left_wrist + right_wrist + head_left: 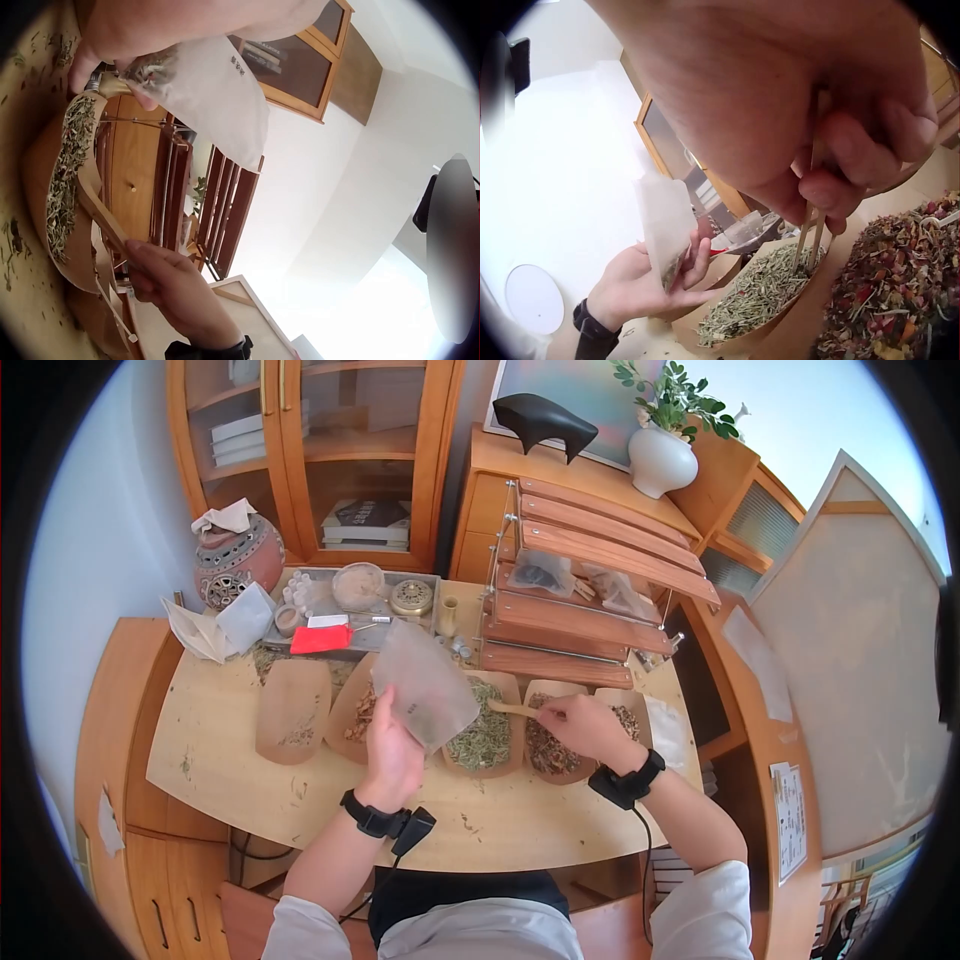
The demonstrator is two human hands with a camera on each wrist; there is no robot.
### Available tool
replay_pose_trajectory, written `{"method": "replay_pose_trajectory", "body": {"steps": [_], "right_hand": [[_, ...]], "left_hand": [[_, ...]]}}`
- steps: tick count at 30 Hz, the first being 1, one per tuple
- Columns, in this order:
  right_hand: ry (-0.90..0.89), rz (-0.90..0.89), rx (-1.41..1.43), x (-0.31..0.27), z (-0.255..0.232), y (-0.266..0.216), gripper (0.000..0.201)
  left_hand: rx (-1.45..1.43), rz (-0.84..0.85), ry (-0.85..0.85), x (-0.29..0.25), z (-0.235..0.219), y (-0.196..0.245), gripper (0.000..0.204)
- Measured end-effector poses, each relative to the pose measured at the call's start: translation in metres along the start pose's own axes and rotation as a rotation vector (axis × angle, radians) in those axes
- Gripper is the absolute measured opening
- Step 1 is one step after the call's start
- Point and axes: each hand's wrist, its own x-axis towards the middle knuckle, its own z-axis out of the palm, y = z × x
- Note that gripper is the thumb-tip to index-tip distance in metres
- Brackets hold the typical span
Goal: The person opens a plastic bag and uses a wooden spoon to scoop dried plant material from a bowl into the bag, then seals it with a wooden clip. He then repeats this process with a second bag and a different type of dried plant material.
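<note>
In the head view, my left hand (pixel 393 750) holds a translucent white pouch (pixel 430 685) over the table, thumb on one side. A little dried herb shows in the bottom of this pouch (pixel 199 94) in the left wrist view. My right hand (pixel 580 725) pinches a pair of wooden tweezers (pixel 513 708). Their two prongs reach into chopped green dried herb (pixel 761 289), seen in the right wrist view. That herb lies in a brown paper tray (pixel 512 745) in front of me. Right beside it, under my right hand, is a tray of mixed dried petals (pixel 900 289).
More paper trays stand in the row, including one with scraps (pixel 290 695) and one with brown chips (pixel 360 715). Behind are a grey tray (pixel 345 645) of small containers, a red packet (pixel 320 639), a patterned jar (pixel 240 560) and a wooden slatted rack (pixel 580 610).
</note>
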Motion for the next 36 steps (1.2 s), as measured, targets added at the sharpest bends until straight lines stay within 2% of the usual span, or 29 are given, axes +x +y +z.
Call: {"method": "replay_pose_trajectory", "body": {"steps": [4, 7, 10, 13, 16, 19, 25, 28, 31, 34, 36], "right_hand": [[-0.040, -0.059, 0.039, -0.004, -0.005, -0.004, 0.026], [-0.051, 0.093, -0.033, -0.006, -0.022, -0.017, 0.026], [-0.111, 0.089, -0.057, -0.001, -0.016, -0.007, 0.027], [-0.220, 0.076, 0.162, 0.009, -0.004, 0.011, 0.030], [-0.325, 0.236, 0.432, 0.013, 0.002, 0.015, 0.033], [-0.418, 0.324, 0.595, 0.013, 0.000, 0.015, 0.033], [-0.292, 0.000, 0.325, -0.005, 0.002, -0.003, 0.031], [-0.070, -0.073, -0.012, -0.025, -0.008, -0.029, 0.027], [0.051, -0.287, -0.037, -0.037, -0.006, -0.036, 0.022], [0.080, -0.367, -0.166, -0.047, 0.005, -0.041, 0.020], [0.130, -0.346, -0.211, -0.046, 0.006, -0.040, 0.017]], "left_hand": [[-0.011, 0.011, -0.004, 0.000, -0.002, 0.000, 0.052], [-0.016, 0.004, -0.002, 0.001, -0.004, -0.001, 0.053], [-0.020, -0.024, -0.013, 0.003, -0.006, -0.001, 0.053], [-0.026, -0.029, -0.022, 0.004, -0.007, -0.001, 0.053], [-0.027, -0.029, -0.019, 0.004, -0.007, -0.001, 0.053], [-0.027, -0.036, -0.012, 0.004, -0.006, -0.001, 0.053], [-0.014, -0.026, -0.012, 0.004, -0.007, -0.001, 0.054], [-0.016, -0.014, -0.009, 0.003, -0.005, -0.001, 0.053], [-0.020, -0.015, -0.011, 0.003, -0.005, -0.001, 0.052], [-0.029, -0.027, -0.007, 0.003, -0.004, 0.000, 0.051], [-0.040, -0.030, -0.012, 0.003, -0.004, 0.000, 0.051]]}}
